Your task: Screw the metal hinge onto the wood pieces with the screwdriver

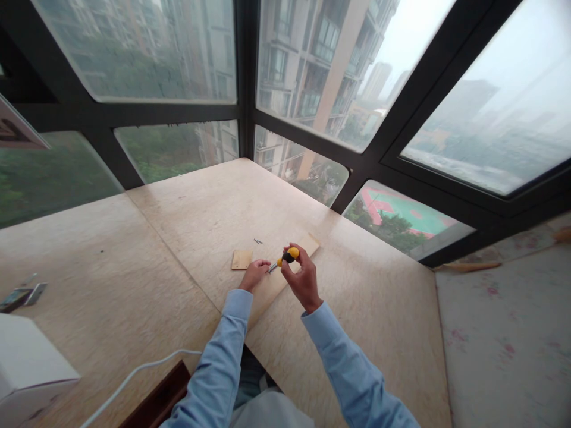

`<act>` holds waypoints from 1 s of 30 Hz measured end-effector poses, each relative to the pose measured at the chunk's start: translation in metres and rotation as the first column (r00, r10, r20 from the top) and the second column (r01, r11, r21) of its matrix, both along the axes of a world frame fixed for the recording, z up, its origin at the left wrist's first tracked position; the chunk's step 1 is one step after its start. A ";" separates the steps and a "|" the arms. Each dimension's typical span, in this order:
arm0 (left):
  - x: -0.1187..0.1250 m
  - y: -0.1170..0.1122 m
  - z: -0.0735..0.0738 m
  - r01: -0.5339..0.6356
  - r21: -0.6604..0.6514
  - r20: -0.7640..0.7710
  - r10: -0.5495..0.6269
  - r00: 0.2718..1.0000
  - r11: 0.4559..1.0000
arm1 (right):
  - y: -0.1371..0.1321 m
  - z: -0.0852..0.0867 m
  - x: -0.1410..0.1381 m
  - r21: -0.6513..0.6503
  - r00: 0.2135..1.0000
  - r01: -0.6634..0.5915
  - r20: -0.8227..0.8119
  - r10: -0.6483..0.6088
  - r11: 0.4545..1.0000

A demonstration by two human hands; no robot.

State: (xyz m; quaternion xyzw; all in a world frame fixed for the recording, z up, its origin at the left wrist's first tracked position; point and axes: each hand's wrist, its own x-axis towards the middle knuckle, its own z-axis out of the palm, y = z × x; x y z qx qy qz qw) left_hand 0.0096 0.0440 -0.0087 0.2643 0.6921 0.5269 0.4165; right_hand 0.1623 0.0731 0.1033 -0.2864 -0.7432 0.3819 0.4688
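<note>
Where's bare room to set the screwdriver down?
Free: the ledge right of the long board, up to the window frame; also the wide stretch left of the small wood square. Crowded: around the screws, left hand and right hand with the screwdriver.

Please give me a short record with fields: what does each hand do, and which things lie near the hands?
place: stone ledge at a window
right hand: grips screwdriver by its yellow-and-black handle
left hand: at the screwdriver tip, on the wooden board; grip too small to tell
nearby: small wooden square, screws just beyond it
</note>
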 end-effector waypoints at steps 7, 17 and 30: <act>-0.001 -0.003 0.000 0.008 0.022 -0.016 -0.008 1.000 1.000 | -0.003 -0.001 -0.004 -0.020 0.997 0.079 0.024 -0.079 0.997; 0.000 -0.003 -0.006 0.010 0.095 0.017 -0.011 1.000 0.995 | -0.002 0.003 -0.003 -0.040 1.000 -0.019 -0.017 0.019 0.999; 0.001 -0.004 -0.010 0.016 0.137 -0.026 -0.012 1.000 0.990 | 0.003 0.001 -0.006 -0.089 0.995 -0.075 -0.067 0.069 0.993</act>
